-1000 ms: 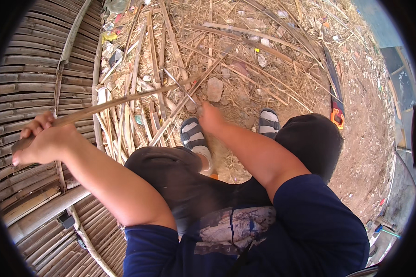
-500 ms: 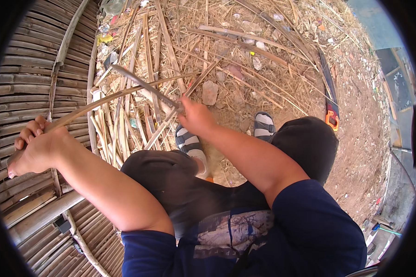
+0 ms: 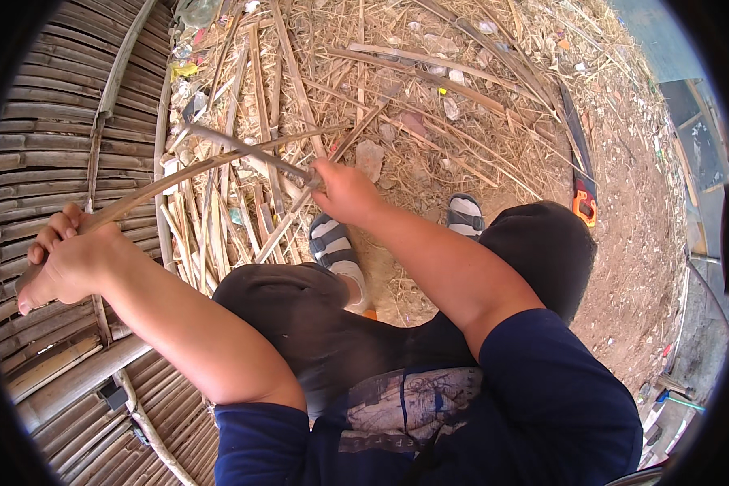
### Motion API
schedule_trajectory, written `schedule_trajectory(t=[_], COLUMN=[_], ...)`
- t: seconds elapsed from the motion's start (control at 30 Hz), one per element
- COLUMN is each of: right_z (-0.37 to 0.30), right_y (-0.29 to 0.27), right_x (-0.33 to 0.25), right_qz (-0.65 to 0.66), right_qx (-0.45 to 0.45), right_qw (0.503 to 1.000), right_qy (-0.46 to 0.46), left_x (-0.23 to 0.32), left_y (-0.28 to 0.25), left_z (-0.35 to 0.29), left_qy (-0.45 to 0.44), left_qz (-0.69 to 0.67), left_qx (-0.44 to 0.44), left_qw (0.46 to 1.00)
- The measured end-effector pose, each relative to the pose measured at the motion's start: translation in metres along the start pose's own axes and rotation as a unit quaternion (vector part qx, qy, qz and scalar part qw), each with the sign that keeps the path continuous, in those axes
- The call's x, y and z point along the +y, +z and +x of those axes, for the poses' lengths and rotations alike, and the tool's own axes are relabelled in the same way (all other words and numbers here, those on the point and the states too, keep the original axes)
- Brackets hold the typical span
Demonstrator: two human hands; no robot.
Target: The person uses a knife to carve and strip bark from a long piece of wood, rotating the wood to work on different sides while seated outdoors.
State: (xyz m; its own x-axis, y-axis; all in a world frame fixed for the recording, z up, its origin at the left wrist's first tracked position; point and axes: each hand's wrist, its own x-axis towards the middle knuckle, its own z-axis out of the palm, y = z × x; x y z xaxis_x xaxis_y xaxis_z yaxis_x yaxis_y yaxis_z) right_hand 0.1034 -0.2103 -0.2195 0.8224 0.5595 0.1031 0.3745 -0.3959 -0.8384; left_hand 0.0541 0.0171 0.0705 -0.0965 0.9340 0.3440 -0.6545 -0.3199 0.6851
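Observation:
My left hand (image 3: 71, 255) is closed round the near end of a long, thin bamboo strip (image 3: 160, 185), out at the left by the slatted wall. From there the strip slants up and away to the right, tapering toward its far end. In my right hand (image 3: 346, 193) is the handle of a long, dark-bladed knife (image 3: 279, 163), held above my left foot. Its blade points to the far left and crosses the strip; whether the edge touches it I cannot tell. Most of the handle is hidden by my fingers.
A bamboo slat wall (image 3: 44, 154) rises close on the left. Split bamboo pieces (image 3: 259, 97), straw and litter cover the ground ahead. A handsaw (image 3: 579, 162) with an orange handle lies to the right. My sandalled foot (image 3: 330, 243) is below the knife.
The knife has tilted a little, its tip dropping slightly to the left across the bamboo strip. My left hand keeps its grip, nearly still.

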Motion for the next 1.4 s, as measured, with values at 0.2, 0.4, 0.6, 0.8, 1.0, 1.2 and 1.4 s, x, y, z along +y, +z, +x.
schedule_trajectory(t=[0.2,0.4,0.6,0.8,1.0,1.2,1.4], right_z=[-0.032,-0.02,-0.019,-0.047,-0.034,-0.009,-0.035], right_y=[0.031,0.012,0.009,0.023,0.01,0.008,0.033], right_x=[0.061,0.044,0.012,0.075,0.062,-0.005,0.06], right_qz=[-0.04,-0.018,-0.007,-0.127,-0.059,0.03,-0.018], right_qx=[0.009,0.03,0.045,0.011,0.001,0.012,0.034], right_qw=[0.97,0.971,0.997,0.955,0.946,0.993,0.98], right_qy=[0.238,0.238,0.065,0.268,0.319,0.113,0.194], left_x=[0.001,-0.004,-0.003,0.0,0.0,0.0,0.0], left_y=[0.002,-0.006,-0.002,0.0,0.004,0.001,0.004], left_z=[-0.006,0.01,0.005,-0.003,-0.003,-0.001,-0.006], left_qy=[-0.022,-0.011,-0.008,-0.006,-0.005,0.004,0.003], left_qz=[0.013,-0.026,-0.029,-0.014,-0.02,-0.019,0.001], left_qx=[0.008,0.0,-0.002,0.007,0.022,-0.02,-0.056], left_qw=[1.0,1.0,1.0,1.0,1.0,1.0,0.998])
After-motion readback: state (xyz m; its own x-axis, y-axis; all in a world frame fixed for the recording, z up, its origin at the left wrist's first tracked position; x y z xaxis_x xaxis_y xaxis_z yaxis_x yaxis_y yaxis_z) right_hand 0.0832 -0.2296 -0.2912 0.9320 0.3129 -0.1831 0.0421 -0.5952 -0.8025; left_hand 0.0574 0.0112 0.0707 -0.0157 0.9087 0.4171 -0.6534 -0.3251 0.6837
